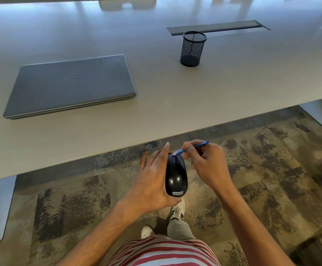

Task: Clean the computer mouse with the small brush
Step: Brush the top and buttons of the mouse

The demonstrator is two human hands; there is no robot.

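Note:
A glossy black computer mouse (176,176) with a small label at its near end is held in the air below the desk edge, over the carpet. My left hand (153,181) grips it from the left side and underneath, fingers wrapped around its far end. My right hand (206,162) pinches a small blue brush (192,147) between thumb and fingers. The pale bristle tip of the brush touches the front of the mouse near the scroll wheel.
A long white desk (156,116) runs across the view. On it lie a shut grey laptop (71,85) at the left and a black mesh pen cup (192,48) at the back, near a cable slot (217,27). Patterned carpet (271,179) lies below.

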